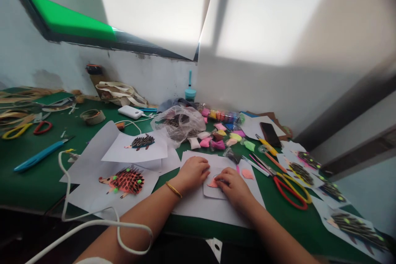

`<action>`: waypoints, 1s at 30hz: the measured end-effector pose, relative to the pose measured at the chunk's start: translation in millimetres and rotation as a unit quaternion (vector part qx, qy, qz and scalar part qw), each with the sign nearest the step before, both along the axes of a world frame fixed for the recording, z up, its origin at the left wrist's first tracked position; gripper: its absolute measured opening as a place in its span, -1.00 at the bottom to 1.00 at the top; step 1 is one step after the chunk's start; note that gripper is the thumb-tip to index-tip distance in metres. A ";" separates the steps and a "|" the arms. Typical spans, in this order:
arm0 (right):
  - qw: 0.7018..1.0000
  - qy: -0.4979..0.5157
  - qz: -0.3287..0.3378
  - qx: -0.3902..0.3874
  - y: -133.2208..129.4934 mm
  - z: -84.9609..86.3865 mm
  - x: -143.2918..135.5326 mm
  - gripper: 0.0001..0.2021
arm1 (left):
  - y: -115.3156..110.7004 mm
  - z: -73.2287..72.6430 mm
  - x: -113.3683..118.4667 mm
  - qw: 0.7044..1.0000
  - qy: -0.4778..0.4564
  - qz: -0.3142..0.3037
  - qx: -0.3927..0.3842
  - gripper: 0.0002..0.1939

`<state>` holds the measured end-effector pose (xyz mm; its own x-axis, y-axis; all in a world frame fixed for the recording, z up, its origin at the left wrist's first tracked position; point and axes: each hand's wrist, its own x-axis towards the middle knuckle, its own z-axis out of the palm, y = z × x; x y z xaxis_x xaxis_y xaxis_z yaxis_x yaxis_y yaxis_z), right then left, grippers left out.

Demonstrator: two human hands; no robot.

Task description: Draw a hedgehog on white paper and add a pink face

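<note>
My left hand [194, 173], with a yellow bangle on its wrist, lies on white paper [229, 214] at the left edge of a small white card [215, 193]. Its fingers are laid out over the paper and hold nothing that I can see. My right hand [234, 187] has its fingers bent together on a piece of pink clay [212, 182] on that card, and partly hides it. A separate flat lump of pink clay [247, 173] sits on the paper to the right.
Hedgehog pictures [126, 181] lie on sheets to the left, and several more [301, 173] at the right. Scissors [289, 187] rest beside the paper. Behind are clay packets [218, 144], a plastic bag [179, 123] and a phone [270, 134]. A white cable [93, 222] crosses the front left.
</note>
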<state>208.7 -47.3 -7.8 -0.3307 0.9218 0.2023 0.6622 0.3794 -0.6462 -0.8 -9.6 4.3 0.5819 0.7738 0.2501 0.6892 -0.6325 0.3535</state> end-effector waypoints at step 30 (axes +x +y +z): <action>0.992 -0.083 0.004 0.093 -10.3 -5.5 3.3 -0.63 | 0.6 -4.7 -0.8 1.000 -0.007 0.003 0.018 -0.79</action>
